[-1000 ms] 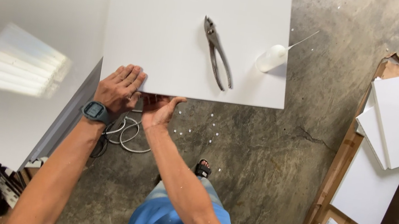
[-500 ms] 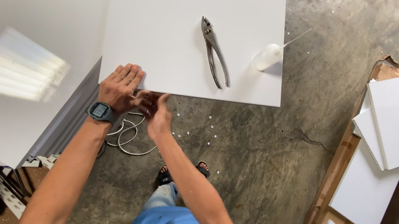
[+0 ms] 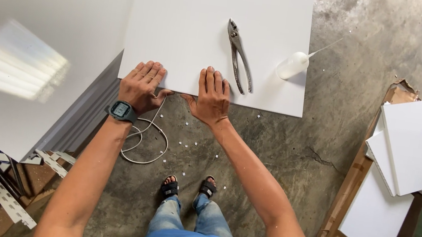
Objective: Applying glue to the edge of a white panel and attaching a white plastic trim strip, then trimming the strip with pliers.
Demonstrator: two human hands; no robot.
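Left hand (image 3: pixel 141 85) and right hand (image 3: pixel 213 98) flat, fingers spread, gripping nothing, on white board (image 3: pixel 193 11) near edge (concrete floor), pliers (image 3: pixel 239 55) beside right hand

White board (image 3: pixel 201 29) under my hands; grey-metal pliers (image 3: pixel 239 55), translucent white bottle (image 3: pixel 292 65) centre-top; mottled grey concrete floor (image 3: pixel 293 163); grey wristwatch (image 3: pixel 121 110).

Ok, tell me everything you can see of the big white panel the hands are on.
The white panel is a large, flat, smooth rectangular sheet lying on the grey concrete floor, its far end cut off by the frame. Its material cannot be told; the surface looks matte and unmarked. Both hands press flat on its near edge, the left hand by the near left corner, the right hand beside it. Metal pliers and a small squeeze bottle lie on it.
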